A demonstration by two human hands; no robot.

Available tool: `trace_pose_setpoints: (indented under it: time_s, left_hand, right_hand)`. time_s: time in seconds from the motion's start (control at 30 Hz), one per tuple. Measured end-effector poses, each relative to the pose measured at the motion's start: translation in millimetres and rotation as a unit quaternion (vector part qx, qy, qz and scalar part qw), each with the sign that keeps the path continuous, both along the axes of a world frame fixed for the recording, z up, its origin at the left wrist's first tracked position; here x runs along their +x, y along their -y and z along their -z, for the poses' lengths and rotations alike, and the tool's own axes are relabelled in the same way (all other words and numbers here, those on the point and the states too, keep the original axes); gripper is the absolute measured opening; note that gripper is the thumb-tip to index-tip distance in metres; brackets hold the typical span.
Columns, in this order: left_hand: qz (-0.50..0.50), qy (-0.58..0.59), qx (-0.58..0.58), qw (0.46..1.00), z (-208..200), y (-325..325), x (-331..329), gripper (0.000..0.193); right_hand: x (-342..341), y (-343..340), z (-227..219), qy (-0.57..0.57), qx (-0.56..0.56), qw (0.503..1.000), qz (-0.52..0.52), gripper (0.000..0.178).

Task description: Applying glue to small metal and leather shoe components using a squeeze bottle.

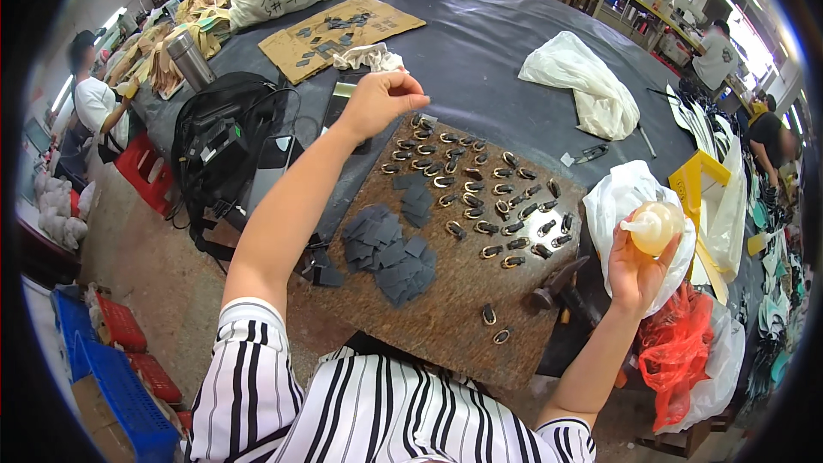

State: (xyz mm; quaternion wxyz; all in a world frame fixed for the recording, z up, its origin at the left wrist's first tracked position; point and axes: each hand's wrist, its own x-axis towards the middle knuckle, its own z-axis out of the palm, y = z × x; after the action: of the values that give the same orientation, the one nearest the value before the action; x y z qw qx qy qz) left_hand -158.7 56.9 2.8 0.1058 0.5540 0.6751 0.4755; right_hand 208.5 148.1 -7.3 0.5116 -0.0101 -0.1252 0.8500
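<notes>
My left hand is raised over the far left corner of a brown speckled board, thumb and fingers pinched together; anything between them is too small to make out. My right hand grips a squeeze bottle with a white nozzle and yellowish contents, at the board's right. Many small metal buckles with black straps lie in loose rows on the board. A heap of dark grey square patches sits on its left part, with a smaller stack beside it. A hammer rests at the right edge.
Cardboard with dark patches lies at the far left, near a steel flask and black bag. White plastic, pliers, a yellow holder and red bag are to the right. Other people work beyond the table.
</notes>
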Motion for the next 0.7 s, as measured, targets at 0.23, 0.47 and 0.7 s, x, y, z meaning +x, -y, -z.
trace_pose_setpoints:
  time_s: [0.23, 0.47, 0.7]
  left_hand:
    - [0.179, 0.263, 0.07, 0.946, -22, 48, 86, 0.009]
    - [0.245, 0.405, 0.04, 0.88, -20, 70, 121, 0.011]
    - [0.278, 0.418, 0.028, 0.864, -15, 75, 136, 0.009]
  right_hand:
    - [1, -4, 3, 0.011, 0.024, 0.999, 0.017, 0.037]
    - [0, -6, 4, 0.009, 0.012, 1.0, 0.019, 0.037]
    - [0, -9, 6, 0.006, 0.002, 1.0, 0.02, 0.036]
